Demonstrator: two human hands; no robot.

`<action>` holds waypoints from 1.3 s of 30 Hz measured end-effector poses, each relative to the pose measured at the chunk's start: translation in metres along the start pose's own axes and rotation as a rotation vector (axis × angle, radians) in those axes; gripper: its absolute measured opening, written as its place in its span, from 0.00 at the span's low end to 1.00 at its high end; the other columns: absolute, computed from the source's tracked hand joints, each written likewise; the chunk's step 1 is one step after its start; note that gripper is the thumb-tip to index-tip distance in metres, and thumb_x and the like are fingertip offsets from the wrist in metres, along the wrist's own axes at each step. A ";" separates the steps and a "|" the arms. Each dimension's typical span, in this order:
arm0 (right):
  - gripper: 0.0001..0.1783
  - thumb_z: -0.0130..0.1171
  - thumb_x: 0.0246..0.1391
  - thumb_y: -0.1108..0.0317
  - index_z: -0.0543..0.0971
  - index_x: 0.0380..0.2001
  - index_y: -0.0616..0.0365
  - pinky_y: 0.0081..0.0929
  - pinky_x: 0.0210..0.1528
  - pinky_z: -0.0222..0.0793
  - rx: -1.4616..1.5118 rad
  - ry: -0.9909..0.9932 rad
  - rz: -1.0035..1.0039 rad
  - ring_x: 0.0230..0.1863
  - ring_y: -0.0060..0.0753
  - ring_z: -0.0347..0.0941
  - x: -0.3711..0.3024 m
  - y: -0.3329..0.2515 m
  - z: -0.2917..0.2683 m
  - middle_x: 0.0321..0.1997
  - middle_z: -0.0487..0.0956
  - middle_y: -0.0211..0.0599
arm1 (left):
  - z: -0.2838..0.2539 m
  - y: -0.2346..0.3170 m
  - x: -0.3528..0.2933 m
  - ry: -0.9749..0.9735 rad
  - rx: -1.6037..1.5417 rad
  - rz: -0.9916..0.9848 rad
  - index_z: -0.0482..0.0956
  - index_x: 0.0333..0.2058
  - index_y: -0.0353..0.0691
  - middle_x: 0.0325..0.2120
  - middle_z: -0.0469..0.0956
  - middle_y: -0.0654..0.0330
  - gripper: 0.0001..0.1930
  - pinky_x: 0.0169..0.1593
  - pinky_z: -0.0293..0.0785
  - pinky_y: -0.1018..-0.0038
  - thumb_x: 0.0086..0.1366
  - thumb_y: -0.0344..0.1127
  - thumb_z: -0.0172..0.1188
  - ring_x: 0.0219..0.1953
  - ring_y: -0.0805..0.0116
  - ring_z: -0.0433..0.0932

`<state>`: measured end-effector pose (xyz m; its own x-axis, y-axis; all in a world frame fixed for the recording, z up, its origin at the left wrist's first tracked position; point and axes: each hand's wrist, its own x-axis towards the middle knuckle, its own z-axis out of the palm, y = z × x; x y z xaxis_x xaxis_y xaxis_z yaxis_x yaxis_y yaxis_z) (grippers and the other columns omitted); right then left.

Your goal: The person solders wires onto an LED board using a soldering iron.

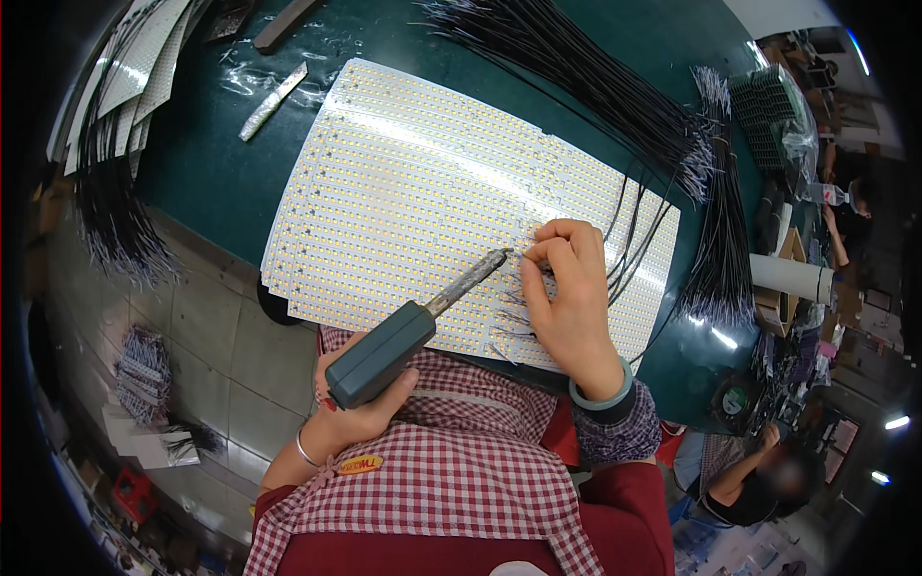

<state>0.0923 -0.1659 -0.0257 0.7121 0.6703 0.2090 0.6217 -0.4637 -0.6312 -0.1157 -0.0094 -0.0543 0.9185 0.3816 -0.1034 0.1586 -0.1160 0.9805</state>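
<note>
My left hand (pixel 363 415) is wrapped round the dark body of a soldering iron (pixel 382 353). The iron's metal shaft slants up to the right, and its tip is by my right fingertips. My right hand (pixel 573 300) is closed in a pinch over a white LED board (pixel 403 192) with rows of small yellow chips. What the fingers pinch is mostly hidden; short thin wire ends (pixel 514 326) show beside them on the board. Several black wires (pixel 629 230) lie across the board to the right of my hand. The boards look stacked, their left edges overlapping.
Bundles of black wires (pixel 567 58) lie at the table's back and along its right side (pixel 725 221). A silvery wrapped strip (pixel 274 101) lies left on the green table (pixel 216 154). More boards and wires (pixel 125 134) hang at the far left. Another person (pixel 759 470) sits at the lower right.
</note>
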 end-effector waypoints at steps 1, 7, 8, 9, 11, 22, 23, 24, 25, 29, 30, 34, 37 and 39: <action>0.06 0.59 0.44 0.81 0.72 0.26 0.64 0.34 0.42 0.66 -0.035 0.016 -0.035 0.41 0.45 0.67 0.000 0.000 0.000 0.39 0.70 0.44 | -0.001 0.003 0.000 -0.010 -0.001 -0.020 0.80 0.40 0.32 0.30 0.79 0.55 0.14 0.30 0.73 0.77 0.53 0.27 0.67 0.27 0.68 0.78; 0.07 0.59 0.44 0.83 0.72 0.27 0.65 0.34 0.40 0.66 -0.006 0.019 -0.022 0.40 0.45 0.68 -0.002 0.001 0.001 0.38 0.71 0.44 | -0.004 0.001 -0.003 -0.050 -0.018 -0.085 0.78 0.43 0.32 0.32 0.79 0.57 0.15 0.33 0.73 0.75 0.57 0.30 0.66 0.31 0.69 0.77; 0.07 0.59 0.44 0.83 0.72 0.27 0.65 0.34 0.40 0.66 -0.006 0.021 -0.023 0.40 0.45 0.68 -0.001 0.000 0.001 0.38 0.71 0.44 | -0.006 0.001 -0.005 -0.097 -0.007 -0.126 0.76 0.46 0.33 0.35 0.79 0.58 0.16 0.38 0.74 0.73 0.61 0.32 0.65 0.36 0.69 0.77; 0.07 0.59 0.44 0.83 0.72 0.26 0.65 0.34 0.39 0.66 -0.013 0.023 -0.033 0.40 0.45 0.68 -0.001 -0.002 0.000 0.38 0.71 0.45 | -0.006 0.002 -0.005 -0.097 -0.006 -0.124 0.76 0.46 0.33 0.35 0.79 0.58 0.16 0.38 0.74 0.73 0.61 0.32 0.65 0.36 0.69 0.77; 0.07 0.58 0.43 0.84 0.72 0.26 0.65 0.33 0.39 0.67 -0.019 0.024 -0.041 0.40 0.45 0.68 0.000 -0.003 -0.001 0.38 0.70 0.45 | -0.006 0.004 -0.003 -0.097 0.002 -0.089 0.77 0.46 0.33 0.36 0.79 0.58 0.16 0.38 0.74 0.73 0.60 0.32 0.65 0.36 0.70 0.77; 0.06 0.57 0.44 0.84 0.72 0.28 0.68 0.35 0.38 0.67 -0.061 -0.027 -0.062 0.38 0.47 0.68 0.003 -0.007 -0.003 0.37 0.70 0.46 | -0.004 0.009 0.011 -0.053 0.174 0.161 0.80 0.38 0.31 0.26 0.77 0.56 0.13 0.26 0.71 0.76 0.53 0.28 0.67 0.23 0.67 0.76; 0.06 0.57 0.44 0.84 0.72 0.28 0.68 0.35 0.38 0.67 -0.061 -0.026 -0.062 0.38 0.47 0.68 0.003 -0.007 -0.003 0.37 0.70 0.46 | -0.004 0.009 0.011 -0.065 0.213 0.178 0.80 0.38 0.31 0.26 0.77 0.56 0.13 0.26 0.71 0.76 0.53 0.28 0.67 0.23 0.67 0.77; 0.06 0.56 0.45 0.84 0.72 0.28 0.69 0.35 0.38 0.67 -0.063 -0.034 -0.056 0.38 0.47 0.68 0.003 -0.007 -0.003 0.37 0.70 0.47 | -0.005 0.010 0.011 -0.065 0.213 0.179 0.80 0.38 0.31 0.26 0.77 0.56 0.13 0.26 0.71 0.76 0.53 0.28 0.67 0.23 0.67 0.77; 0.06 0.56 0.45 0.84 0.72 0.28 0.69 0.36 0.38 0.67 -0.065 -0.041 -0.050 0.38 0.47 0.68 0.002 -0.008 -0.003 0.37 0.69 0.47 | -0.005 0.011 0.011 -0.063 0.180 0.159 0.80 0.38 0.31 0.27 0.78 0.56 0.13 0.26 0.71 0.76 0.53 0.28 0.67 0.23 0.67 0.77; 0.06 0.56 0.45 0.84 0.72 0.28 0.69 0.36 0.38 0.67 -0.069 -0.046 -0.050 0.38 0.47 0.68 0.003 -0.008 -0.004 0.37 0.69 0.47 | -0.004 0.001 -0.005 -0.001 -0.022 -0.089 0.80 0.38 0.31 0.29 0.80 0.55 0.14 0.28 0.73 0.76 0.53 0.28 0.67 0.25 0.67 0.80; 0.06 0.56 0.45 0.84 0.72 0.29 0.69 0.36 0.39 0.67 -0.075 -0.048 -0.051 0.38 0.48 0.68 0.003 -0.008 -0.004 0.37 0.69 0.47 | -0.005 -0.001 -0.005 -0.001 -0.022 -0.089 0.80 0.38 0.31 0.29 0.80 0.55 0.14 0.28 0.73 0.76 0.53 0.28 0.67 0.25 0.67 0.80; 0.06 0.56 0.45 0.84 0.72 0.29 0.69 0.36 0.39 0.67 -0.080 -0.061 -0.045 0.39 0.48 0.68 0.004 -0.008 -0.005 0.37 0.69 0.48 | -0.006 -0.005 -0.001 0.084 0.044 0.152 0.80 0.39 0.31 0.27 0.81 0.56 0.14 0.29 0.74 0.75 0.53 0.29 0.67 0.25 0.66 0.80; 0.07 0.56 0.45 0.84 0.72 0.30 0.69 0.37 0.39 0.67 -0.085 -0.073 -0.034 0.39 0.49 0.68 0.004 -0.008 -0.006 0.37 0.70 0.48 | -0.009 -0.004 -0.003 0.105 0.026 0.115 0.80 0.39 0.32 0.26 0.81 0.58 0.13 0.29 0.74 0.75 0.54 0.29 0.67 0.25 0.67 0.80; 0.07 0.57 0.45 0.83 0.72 0.31 0.69 0.37 0.40 0.67 -0.101 -0.087 -0.042 0.39 0.49 0.68 0.005 -0.009 -0.007 0.37 0.70 0.48 | -0.013 0.000 -0.004 0.099 0.029 0.087 0.80 0.38 0.32 0.27 0.81 0.58 0.13 0.29 0.74 0.75 0.55 0.29 0.67 0.24 0.69 0.80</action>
<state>0.0931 -0.1622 -0.0141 0.6567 0.7358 0.1653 0.6831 -0.4875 -0.5438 -0.1241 0.0007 -0.0516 0.8892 0.4576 0.0000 0.0920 -0.1787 0.9796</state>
